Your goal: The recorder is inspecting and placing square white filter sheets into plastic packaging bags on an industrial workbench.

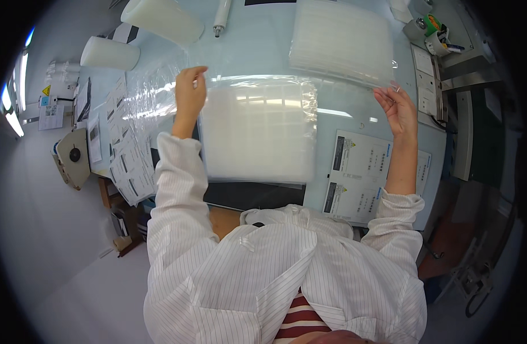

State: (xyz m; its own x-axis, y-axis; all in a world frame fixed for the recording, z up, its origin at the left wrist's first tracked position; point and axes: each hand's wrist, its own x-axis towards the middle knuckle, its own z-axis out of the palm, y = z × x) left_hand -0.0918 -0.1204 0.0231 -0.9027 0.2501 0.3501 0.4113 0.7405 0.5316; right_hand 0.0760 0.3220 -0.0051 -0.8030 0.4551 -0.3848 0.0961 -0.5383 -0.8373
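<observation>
In front of me lies a square stack of translucent whitish sheets (258,135) inside clear, shiny plastic. My left hand (190,94) is raised at its far left corner, fingers curled in; whatever they hold cannot be made out. Crumpled clear plastic film (152,103) spreads to the left of that hand. Farther right lies a second translucent stack (342,43). My right hand (398,109) is at its near right corner, with the fingertips bent together on clear plastic film there.
Two translucent rolls (163,22) (110,53) lie at the far left, near a white roller with a metal end (220,20). Printed sheets (355,172) lie near right, others (129,163) at left. A dark panel (255,195) borders the near edge. A pen cup (438,43) stands far right.
</observation>
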